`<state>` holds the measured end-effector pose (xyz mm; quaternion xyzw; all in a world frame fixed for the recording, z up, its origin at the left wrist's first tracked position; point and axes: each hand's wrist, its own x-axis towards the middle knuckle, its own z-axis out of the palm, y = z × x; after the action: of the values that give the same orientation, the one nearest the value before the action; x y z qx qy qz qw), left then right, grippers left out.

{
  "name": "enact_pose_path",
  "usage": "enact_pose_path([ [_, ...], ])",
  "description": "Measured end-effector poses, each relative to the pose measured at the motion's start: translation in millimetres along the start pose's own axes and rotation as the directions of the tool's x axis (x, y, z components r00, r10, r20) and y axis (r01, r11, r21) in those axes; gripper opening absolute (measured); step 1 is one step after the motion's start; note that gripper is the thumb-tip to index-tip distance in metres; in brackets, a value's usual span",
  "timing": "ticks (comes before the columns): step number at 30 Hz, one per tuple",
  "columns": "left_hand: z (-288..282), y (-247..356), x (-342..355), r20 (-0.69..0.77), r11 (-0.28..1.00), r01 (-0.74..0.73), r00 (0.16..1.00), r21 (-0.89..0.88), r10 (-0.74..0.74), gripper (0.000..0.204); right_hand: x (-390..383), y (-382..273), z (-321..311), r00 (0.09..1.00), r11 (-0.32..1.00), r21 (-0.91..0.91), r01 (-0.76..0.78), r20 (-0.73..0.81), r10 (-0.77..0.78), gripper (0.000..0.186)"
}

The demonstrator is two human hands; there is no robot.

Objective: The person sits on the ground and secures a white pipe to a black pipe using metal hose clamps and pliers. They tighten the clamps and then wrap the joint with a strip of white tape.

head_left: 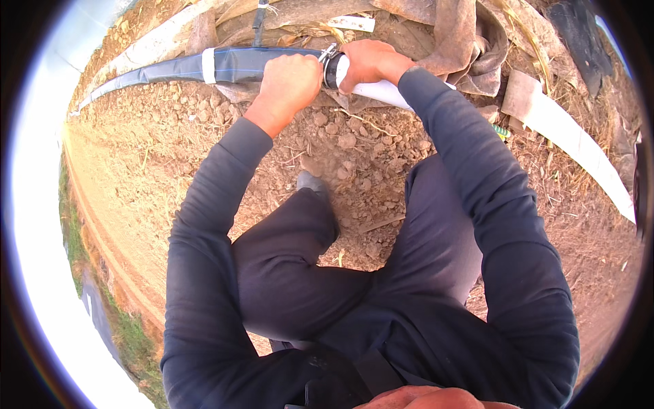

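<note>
A dark blue-grey lay-flat hose point(238, 63) comes in from the left along the ground, with a white band point(208, 65) around it. My left hand point(293, 80) is closed in a fist over the hose near its right end. Just right of that fist sit a metal clamp point(329, 53) and a black ring-shaped fitting point(332, 71). My right hand point(371, 63) wraps around a white pipe point(381, 92) beside the fitting. The pipe runs right and passes under my right forearm. My fingers hide how hose, fitting and pipe meet.
Crumpled, dirty brown sheeting point(456, 41) lies beyond the hose. A thin dark tube point(259, 24) leads away from the hose. A white strip point(579, 129) curves along the ground at right. Dry clods point(347, 141) cover the soil before my feet; a dirt track point(112, 232) is at left.
</note>
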<state>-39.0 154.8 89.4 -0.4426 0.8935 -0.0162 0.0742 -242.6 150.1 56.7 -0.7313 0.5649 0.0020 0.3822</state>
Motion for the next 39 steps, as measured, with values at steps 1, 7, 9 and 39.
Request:
enact_pose_path([
  [1,-2,2,0,0.015,1.0,-0.014,1.0,-0.026,0.015,0.038,1,1,0,1.0,1.0,-0.004,-0.012,0.003,0.012,0.064],
  [7,3,-10,-4,0.396,0.463,0.43,0.902,-0.775,-0.173,0.044,2,1,0,1.0,1.0,0.005,0.012,0.009,-0.012,0.065],
  [9,13,-13,-8,0.688,-0.357,0.651,0.725,-0.67,0.03,0.043,1,0,-1,1.0,1.0,0.015,0.016,0.01,-0.016,0.066],
  [39,18,-12,7,0.283,0.601,0.26,0.957,-0.756,-0.058,0.035,2,-1,0,1.0,1.0,-0.013,-0.016,0.004,0.016,0.065],
])
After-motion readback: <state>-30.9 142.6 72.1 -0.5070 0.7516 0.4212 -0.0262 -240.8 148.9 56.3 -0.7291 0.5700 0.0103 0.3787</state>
